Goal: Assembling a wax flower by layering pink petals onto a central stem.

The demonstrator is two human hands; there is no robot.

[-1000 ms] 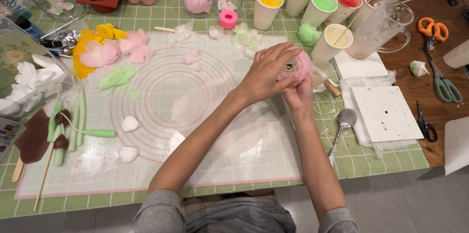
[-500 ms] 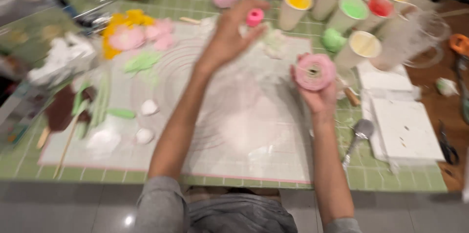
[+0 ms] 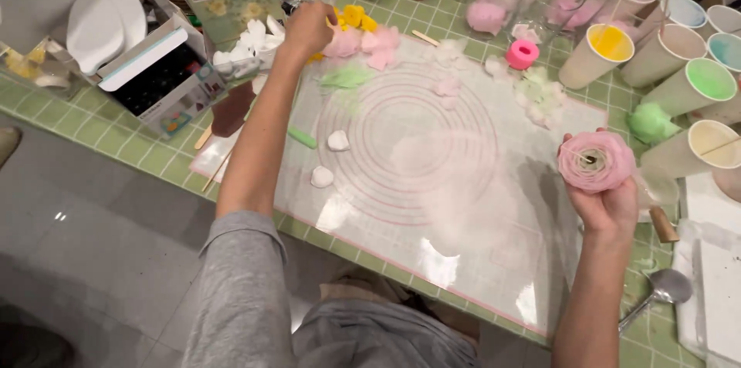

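My right hand (image 3: 608, 202) holds a pink layered flower (image 3: 596, 161) upright near the right edge of the translucent mat (image 3: 432, 206) with ring markings. My left hand (image 3: 306, 27) reaches to the mat's far left corner, fingers curled over the pile of pink petals (image 3: 363, 42) and yellow petals (image 3: 355, 16); whether it grips one is hidden. Green petals (image 3: 346, 76) lie just beside them.
Paper cups with coloured contents (image 3: 610, 44) stand at the far right. A pink ring cutter (image 3: 523, 53), white lumps (image 3: 338, 140), a brown piece on a stick (image 3: 230, 109), a box (image 3: 158, 79), a metal spoon (image 3: 665, 287) and a green checked tablecloth (image 3: 93, 133) surround the mat.
My left hand left the flower and swung left across the mat to the petal pile. My right hand keeps the flower, and the view has shifted left.
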